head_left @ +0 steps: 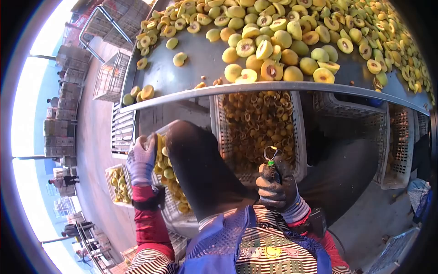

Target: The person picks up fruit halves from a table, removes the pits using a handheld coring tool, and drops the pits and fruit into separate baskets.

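Note:
My right hand (276, 185), in a dark-palmed knit glove, is closed round the dark handle of a pitting tool (270, 160) with a green collar and a thin metal loop pointing up. It is held over my lap, in front of the crate of brown scraps. My left hand (142, 160), in a light grey glove, is beside my knee, its fingers curled at a yellow fruit half (159, 145). Just beneath it, a crate (175, 214) of yellow-green fruit halves stands against my leg, partly hidden by my thigh.
A metal table (159, 75) ahead carries heaped halved stone fruit (273, 45), many with stones showing. Below its raised rim stands a crate (299, 137) of brown scraps. More crates (394, 169) stand right, with a small fruit crate (119, 185) left. Stacked crates (59, 132) and people are farther left.

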### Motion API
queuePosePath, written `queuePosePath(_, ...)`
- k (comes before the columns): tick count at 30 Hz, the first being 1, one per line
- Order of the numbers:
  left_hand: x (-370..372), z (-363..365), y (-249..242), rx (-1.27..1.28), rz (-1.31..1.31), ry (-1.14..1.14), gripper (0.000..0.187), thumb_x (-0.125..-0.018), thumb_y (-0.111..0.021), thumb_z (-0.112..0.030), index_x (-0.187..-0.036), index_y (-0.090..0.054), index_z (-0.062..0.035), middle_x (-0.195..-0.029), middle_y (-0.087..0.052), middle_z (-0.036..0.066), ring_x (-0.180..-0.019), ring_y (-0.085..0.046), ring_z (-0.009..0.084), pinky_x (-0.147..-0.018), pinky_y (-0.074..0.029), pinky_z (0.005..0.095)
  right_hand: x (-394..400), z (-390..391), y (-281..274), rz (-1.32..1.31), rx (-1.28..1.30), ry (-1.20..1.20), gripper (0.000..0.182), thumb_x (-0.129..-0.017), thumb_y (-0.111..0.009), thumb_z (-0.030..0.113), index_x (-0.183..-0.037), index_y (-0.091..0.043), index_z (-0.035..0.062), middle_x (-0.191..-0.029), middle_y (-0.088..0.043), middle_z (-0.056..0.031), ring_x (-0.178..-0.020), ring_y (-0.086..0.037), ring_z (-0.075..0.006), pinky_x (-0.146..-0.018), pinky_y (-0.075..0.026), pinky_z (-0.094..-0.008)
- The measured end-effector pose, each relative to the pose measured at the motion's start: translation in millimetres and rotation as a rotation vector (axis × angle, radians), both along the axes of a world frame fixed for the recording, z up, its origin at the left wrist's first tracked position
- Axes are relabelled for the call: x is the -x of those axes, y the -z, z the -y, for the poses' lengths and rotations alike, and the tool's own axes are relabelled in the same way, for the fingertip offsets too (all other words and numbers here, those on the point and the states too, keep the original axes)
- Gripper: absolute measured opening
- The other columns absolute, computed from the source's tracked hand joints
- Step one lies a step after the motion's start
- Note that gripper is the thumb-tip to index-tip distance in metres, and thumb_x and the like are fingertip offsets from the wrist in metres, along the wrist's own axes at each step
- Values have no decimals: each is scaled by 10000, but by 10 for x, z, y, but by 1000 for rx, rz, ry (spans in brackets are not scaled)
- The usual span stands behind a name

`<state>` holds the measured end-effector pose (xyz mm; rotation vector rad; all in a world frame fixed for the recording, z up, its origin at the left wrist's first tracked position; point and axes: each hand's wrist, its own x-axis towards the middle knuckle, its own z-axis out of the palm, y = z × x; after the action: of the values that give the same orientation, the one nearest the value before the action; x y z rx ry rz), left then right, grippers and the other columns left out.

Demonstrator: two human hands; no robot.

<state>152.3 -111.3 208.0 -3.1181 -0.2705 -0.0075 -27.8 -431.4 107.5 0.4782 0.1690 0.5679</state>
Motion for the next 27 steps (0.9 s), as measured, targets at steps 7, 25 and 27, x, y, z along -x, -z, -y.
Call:
queuePosePath(7, -1064, 1771, 62, 271, -82, 512, 472, -794, -643, -488, -1115, -626, -142, -948, -671, 128, -932, -637, 304, -790, -489, 386, -168, -42, 85, -125, 448, -35, 409, -963, -446, 457, -943, -583, 72, -595, -456, 1, -431, -378, -76, -339, -307, -216)
queuePosePath(25, 217, 2219, 395, 1937, -878, 293, 513, -951, -442, -369, -1290, -463, 15, -1150, -582, 113, -1028, -571, 185, -912, -455, 306, -468, 109, -360, 20, 1527, 352, 351, -899, -614, 163, -1148, -498, -56, -800, -624, -116, -652, -617, -213, -579, -496, -325)
queuePosePath(27, 381, 2248, 413, 2125, -753, 36, 557, -954, -453, -430, -1294, -455, 12, -1125, -583, 106, -984, -581, 176, -860, -482, 292, -479, 104, -322, 276, 2025, 421, 412, -848, -653, 104, -1169, -475, -83, -844, -621, -198, -766, -632, -339, -659, -496, -387)
